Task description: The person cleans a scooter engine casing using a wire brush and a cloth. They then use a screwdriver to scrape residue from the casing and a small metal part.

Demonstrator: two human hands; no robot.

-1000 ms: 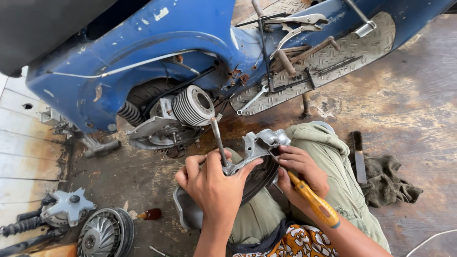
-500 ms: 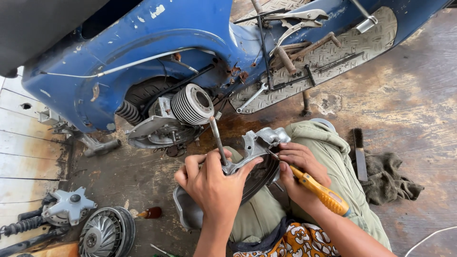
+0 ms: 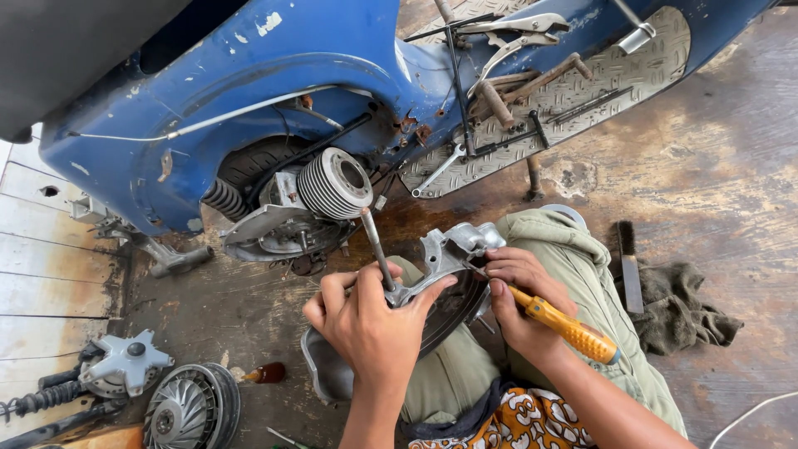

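Patterned orange-and-white cloth [image 3: 507, 420] at the person's waist, lowest in the head view, above olive-green trousers [image 3: 582, 274] on raised knees.

Left hand [image 3: 374, 320]: fingers wrapped closed over the near edge of a grey cast-metal engine casing [image 3: 445, 254], which rests on the lap between the knees. A thin steel rod [image 3: 376, 245] rises at a tilt from the casing just past the fingers.

Right hand [image 3: 519, 299]: closed round a screwdriver [image 3: 565, 328] with a yellow-orange handle; the handle runs back along the wrist, the tip end is set against the casing's right side, thumb and forefinger pinched near the blade.

Dark round part [image 3: 449, 312] beneath the casing, partly hidden by both hands.

Grey metal cover [image 3: 320, 370] on the floor, just left of the left forearm.

Finned round drum [image 3: 187, 407] at lower left; beside it a grey star-shaped hub [image 3: 125, 362] and a coil-spring shock absorber [image 3: 37, 399]. Small brown bottle [image 3: 266, 372] near the drum.

Flat brush [image 3: 629, 262] and dark rag [image 3: 686, 308] on the stained concrete floor [image 3: 731, 183], right of the knee.

Finned engine cylinder [image 3: 332, 183], on the scooter's engine, just beyond the casing.

Blue scooter body [image 3: 249, 75], lying across the top; on its checker-plate footboard [image 3: 582, 75] lie pliers [image 3: 515, 29], a hammer [image 3: 532, 83] and a spanner [image 3: 436, 170].
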